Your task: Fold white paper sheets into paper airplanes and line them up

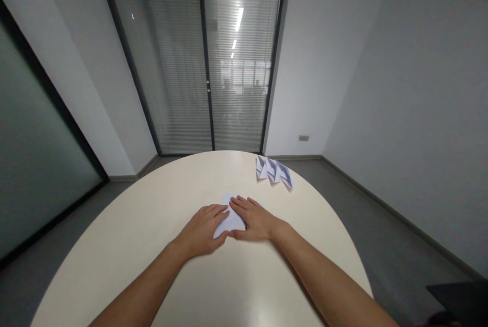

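A folded piece of white paper (231, 221) lies flat on the round cream table (168, 195), its visible part roughly triangular with a point at the far side. My left hand (206, 228) rests on its left edge, fingers stretched toward the middle and thumb at the near edge. On the right edge lies my right hand (254, 219), with its fingers spread over the paper and its thumb along the near side. The two thumbs nearly meet. Both hands press from above and cover the paper's sides.
Three folded white paper pieces (273, 170) stand in a row near the table's far right edge. Beyond the table are a glass partition with blinds (179, 72) and a wall socket (304, 138). A dark object (457, 299) shows at the lower right.
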Demonstrator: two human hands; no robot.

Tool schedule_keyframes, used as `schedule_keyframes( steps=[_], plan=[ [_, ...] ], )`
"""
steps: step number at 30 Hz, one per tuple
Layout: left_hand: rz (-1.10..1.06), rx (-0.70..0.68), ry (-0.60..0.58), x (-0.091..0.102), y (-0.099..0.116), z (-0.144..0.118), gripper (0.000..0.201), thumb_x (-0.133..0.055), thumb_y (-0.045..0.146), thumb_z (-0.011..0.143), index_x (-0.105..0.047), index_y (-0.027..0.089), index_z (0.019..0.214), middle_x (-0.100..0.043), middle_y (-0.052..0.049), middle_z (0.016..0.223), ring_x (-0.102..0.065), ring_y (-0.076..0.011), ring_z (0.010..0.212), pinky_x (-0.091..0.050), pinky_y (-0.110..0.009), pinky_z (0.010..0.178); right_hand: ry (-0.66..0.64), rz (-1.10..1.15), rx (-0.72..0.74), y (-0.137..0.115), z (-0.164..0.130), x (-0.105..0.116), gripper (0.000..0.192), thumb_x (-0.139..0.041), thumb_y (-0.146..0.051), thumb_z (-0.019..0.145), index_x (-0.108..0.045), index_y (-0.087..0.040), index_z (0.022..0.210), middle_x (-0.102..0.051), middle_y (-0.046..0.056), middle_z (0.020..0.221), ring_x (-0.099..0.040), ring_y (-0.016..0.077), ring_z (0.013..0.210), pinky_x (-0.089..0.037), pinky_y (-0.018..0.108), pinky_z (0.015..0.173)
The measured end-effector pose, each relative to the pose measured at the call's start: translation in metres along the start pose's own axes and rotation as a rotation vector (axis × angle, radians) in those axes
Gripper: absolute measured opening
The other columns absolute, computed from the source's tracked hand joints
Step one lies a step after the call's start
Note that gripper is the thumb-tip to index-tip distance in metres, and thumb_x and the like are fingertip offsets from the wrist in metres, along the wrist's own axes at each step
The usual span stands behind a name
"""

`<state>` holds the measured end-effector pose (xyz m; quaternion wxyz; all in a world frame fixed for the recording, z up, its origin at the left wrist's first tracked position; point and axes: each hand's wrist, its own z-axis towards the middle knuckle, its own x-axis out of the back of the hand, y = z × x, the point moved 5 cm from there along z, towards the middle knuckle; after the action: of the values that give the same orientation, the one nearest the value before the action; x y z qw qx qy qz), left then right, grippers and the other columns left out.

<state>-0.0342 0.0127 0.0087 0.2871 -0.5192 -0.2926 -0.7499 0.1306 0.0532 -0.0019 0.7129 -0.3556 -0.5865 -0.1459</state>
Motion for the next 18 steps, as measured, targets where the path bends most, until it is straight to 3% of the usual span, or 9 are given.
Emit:
schedule_keyframes(
  steps=[4, 7, 10, 14, 18],
  plan=[
    [-0.048, -0.036, -0.004, 0.001, 0.000, -0.003, 0.048, -0.061, 0.035, 0.087, -0.058, 0.019, 0.132, -0.060, -0.011, 0.139, -0.054, -0.0270, 0.129, -0.041, -0.045, 0.111, 0.096, -0.032, 0.058, -0.006, -0.001, 0.012, 0.065, -0.053, -0.057, 0.092, -0.052, -0.016, 0.143, -0.053, 0.016, 0.145, -0.046, 0.0321, 0.134, -0.033, 0.049, 0.111],
    [-0.076, -0.052, -0.028, 0.002, 0.003, -0.004, 0.049, -0.063, 0.034, 0.084, -0.059, 0.020, 0.131, -0.060, -0.011, 0.139, -0.053, -0.0266, 0.130, -0.040, -0.044, 0.112, 0.150, -0.048, 0.073, -0.008, -0.002, 0.016, 0.054, -0.050, -0.052, 0.095, -0.059, -0.017, 0.135, -0.060, 0.015, 0.133, -0.052, 0.0299, 0.124, -0.037, 0.047, 0.107],
    [-0.100, -0.066, -0.042, 0.007, 0.008, -0.003, 0.050, -0.064, 0.032, 0.082, -0.059, 0.020, 0.131, -0.060, -0.011, 0.139, -0.053, -0.0263, 0.131, -0.040, -0.044, 0.113, 0.146, -0.040, 0.053, -0.009, -0.001, 0.013, 0.064, -0.045, -0.059, 0.096, -0.052, -0.016, 0.142, -0.053, 0.017, 0.142, -0.046, 0.0312, 0.132, -0.032, 0.050, 0.112],
    [-0.118, -0.078, -0.024, 0.015, 0.014, -0.001, 0.053, -0.065, 0.031, 0.081, -0.058, 0.020, 0.133, -0.061, -0.011, 0.137, -0.053, -0.0269, 0.131, -0.040, -0.044, 0.113, 0.033, 0.005, -0.006, -0.008, 0.001, 0.006, 0.082, -0.036, -0.069, 0.095, -0.031, -0.014, 0.155, -0.028, 0.016, 0.161, -0.023, 0.0324, 0.149, -0.015, 0.053, 0.120],
    [-0.103, -0.070, -0.044, 0.014, 0.014, 0.000, 0.055, -0.065, 0.032, 0.081, -0.057, 0.020, 0.134, -0.060, -0.011, 0.139, -0.052, -0.0282, 0.132, -0.037, -0.048, 0.114, 0.005, 0.012, -0.036, -0.006, 0.001, 0.005, 0.087, -0.034, -0.072, 0.094, -0.025, -0.013, 0.157, -0.023, 0.015, 0.162, -0.018, 0.0305, 0.151, -0.010, 0.051, 0.122]
  ],
)
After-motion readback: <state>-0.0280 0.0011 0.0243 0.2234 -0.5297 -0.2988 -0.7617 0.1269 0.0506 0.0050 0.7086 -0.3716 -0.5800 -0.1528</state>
